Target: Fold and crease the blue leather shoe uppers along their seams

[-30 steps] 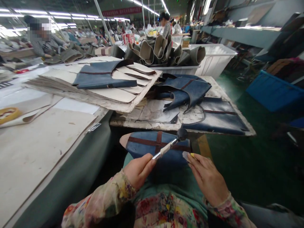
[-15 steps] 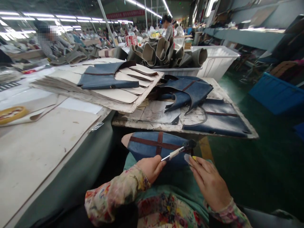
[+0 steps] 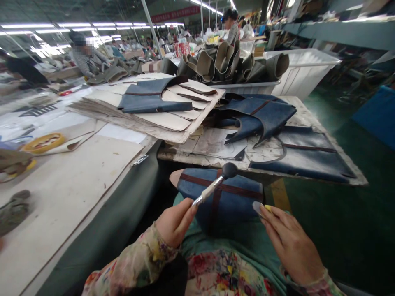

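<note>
My left hand (image 3: pixel 175 222) is closed around the end of a metal-shafted tool (image 3: pixel 211 189) with pale tape on its shaft and a dark round head. The tool slants up over a blue leather piece (image 3: pixel 197 203) crossed by brown strips, lying on my lap across the green cloth (image 3: pixel 247 242). A pinkish tip (image 3: pixel 176 178) sticks out of the leather's left end. Beside the leather's right end, my right hand (image 3: pixel 296 240) pinches a small translucent flat piece (image 3: pixel 257 206). Something yellow (image 3: pixel 268 208) shows at its fingertips.
Ahead stands a board (image 3: pixel 259 154) with blue leather pieces (image 3: pixel 311 152). To its left lies a stack of pale sheets (image 3: pixel 145 117). A yellow tape roll (image 3: pixel 43 142) rests on the left table (image 3: pixel 77 185). White bins (image 3: pixel 304 72) and co-workers (image 3: pixel 86 53) are farther back.
The tool's head has swung up and left, off the leather's right part. My left hand has shifted left and my right hand a little right. The view has turned left.
</note>
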A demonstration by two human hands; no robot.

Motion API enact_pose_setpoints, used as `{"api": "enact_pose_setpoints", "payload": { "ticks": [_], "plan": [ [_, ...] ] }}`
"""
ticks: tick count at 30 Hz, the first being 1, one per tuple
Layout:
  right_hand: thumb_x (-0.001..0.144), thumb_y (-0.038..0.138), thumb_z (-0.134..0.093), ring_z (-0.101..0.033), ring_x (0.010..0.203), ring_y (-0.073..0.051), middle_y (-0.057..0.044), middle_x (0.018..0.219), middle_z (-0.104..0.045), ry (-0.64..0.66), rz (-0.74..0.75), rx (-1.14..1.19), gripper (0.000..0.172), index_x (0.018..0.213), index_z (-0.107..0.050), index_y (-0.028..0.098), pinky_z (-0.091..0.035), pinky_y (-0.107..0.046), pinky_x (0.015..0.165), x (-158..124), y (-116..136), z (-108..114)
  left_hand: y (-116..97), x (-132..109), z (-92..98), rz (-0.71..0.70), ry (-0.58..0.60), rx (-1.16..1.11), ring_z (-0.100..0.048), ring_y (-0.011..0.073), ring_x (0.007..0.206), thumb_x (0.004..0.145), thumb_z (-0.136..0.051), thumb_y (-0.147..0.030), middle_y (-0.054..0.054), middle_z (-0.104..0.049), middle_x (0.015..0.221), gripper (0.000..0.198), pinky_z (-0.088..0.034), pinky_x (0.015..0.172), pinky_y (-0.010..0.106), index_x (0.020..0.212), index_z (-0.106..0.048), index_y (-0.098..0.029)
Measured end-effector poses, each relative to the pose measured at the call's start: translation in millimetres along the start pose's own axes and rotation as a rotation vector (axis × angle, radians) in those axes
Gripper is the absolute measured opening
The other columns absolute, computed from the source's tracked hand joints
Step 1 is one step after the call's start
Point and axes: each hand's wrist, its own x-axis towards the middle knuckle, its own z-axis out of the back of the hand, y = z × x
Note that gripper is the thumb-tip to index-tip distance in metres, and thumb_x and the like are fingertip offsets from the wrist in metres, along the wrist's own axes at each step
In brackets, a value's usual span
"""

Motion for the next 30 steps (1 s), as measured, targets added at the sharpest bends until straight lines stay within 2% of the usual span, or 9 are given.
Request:
{"api": "enact_pose_setpoints", "payload": {
  "ticks": [4,9,14,16,20,23,25,27,30],
  "plan": [
    [0.088,0.034,-0.038,-0.051,0.097,-0.018,-0.007,0.107,-0.056,-0.002,0.014,-0.009,0.036,0.117,-0.052,0.016,-0.042,-0.032,0.084,2,-1,-1,23,-16,5.5,0.112,0.060,0.102,-0.039,0.0108,0.054,0.086,-0.026,-0.046,-0.004,-0.037,0.058,0.036,-0.034,0.057,0.024,0.071,-0.045,-0.020],
    [0.087,0.034,-0.039,-0.052,0.096,-0.018,-0.008,0.106,-0.056,0.006,0.036,-0.028,0.036,0.115,-0.054,0.016,-0.043,-0.033,0.085,5,-3,-3,26,-25,17.4,0.088,-0.141,-0.173,-0.034,0.0100,0.051,0.087,-0.022,-0.049,-0.005,-0.034,0.056,0.040,-0.032,0.051,0.022,0.087,-0.049,-0.019],
    [0.088,0.036,-0.037,-0.053,0.097,-0.018,-0.007,0.107,-0.056,0.030,0.019,-0.054,0.037,0.117,-0.052,0.019,-0.044,-0.032,0.085,7,-1,-5,34,-15,1.6,0.110,0.038,0.004,-0.037,0.0101,0.052,0.085,-0.026,-0.047,-0.005,-0.037,0.056,0.037,-0.033,0.054,0.022,0.071,-0.047,-0.020],
    [0.088,0.037,-0.037,-0.053,0.098,-0.018,-0.006,0.109,-0.056,0.047,0.020,-0.060,0.037,0.118,-0.051,0.020,-0.045,-0.033,0.085,7,-1,-5,36,-13,5.1,0.119,0.021,0.020,-0.040,0.0099,0.053,0.084,-0.027,-0.048,-0.005,-0.040,0.056,0.038,-0.035,0.054,0.021,0.071,-0.049,-0.020],
    [0.085,0.045,-0.039,-0.054,0.101,-0.020,-0.008,0.113,-0.056,0.101,-0.077,0.016,0.048,0.125,-0.043,0.019,-0.047,-0.035,0.086,1,-8,-3,44,-27,57.8,0.182,-0.283,0.026,-0.046,0.0104,0.055,0.082,-0.032,-0.052,-0.003,-0.049,0.059,0.041,-0.038,0.053,0.020,0.090,-0.056,-0.019],
    [0.081,0.054,-0.039,-0.057,0.101,-0.023,-0.010,0.113,-0.058,0.102,-0.238,0.137,0.056,0.121,-0.047,0.018,-0.048,-0.036,0.087,-5,-21,0,72,-49,116.8,0.353,-0.563,0.324,-0.050,0.0119,0.055,0.080,-0.036,-0.053,-0.003,-0.051,0.059,0.041,-0.039,0.054,0.021,0.095,-0.057,-0.022],
    [0.076,0.059,-0.042,-0.059,0.096,-0.025,-0.010,0.108,-0.061,0.109,-0.365,0.202,0.057,0.113,-0.054,0.017,-0.050,-0.036,0.085,-5,-28,1,103,-65,149.7,0.482,-0.617,0.547,-0.051,0.0138,0.052,0.078,-0.037,-0.054,-0.003,-0.051,0.058,0.039,-0.037,0.048,0.022,0.091,-0.058,-0.024],
    [0.072,0.061,-0.047,-0.060,0.094,-0.025,-0.008,0.105,-0.063,0.163,-0.517,0.290,0.057,0.108,-0.057,0.018,-0.050,-0.036,0.085,0,-31,2,141,-79,172.9,0.554,-0.594,0.593,-0.051,0.0154,0.045,0.077,-0.039,-0.053,-0.003,-0.050,0.051,0.036,-0.037,0.043,0.023,0.080,-0.060,-0.024],
    [0.069,0.060,-0.050,-0.056,0.103,-0.024,-0.004,0.108,-0.062,0.297,-0.681,0.499,0.057,0.109,-0.058,0.020,-0.044,-0.034,0.092,17,-27,0,197,-96,191.7,0.492,-0.554,0.594,-0.056,0.0170,0.049,0.077,-0.039,-0.054,-0.001,-0.057,0.055,0.040,-0.042,0.045,0.024,0.074,-0.061,-0.021]
  ]
}}
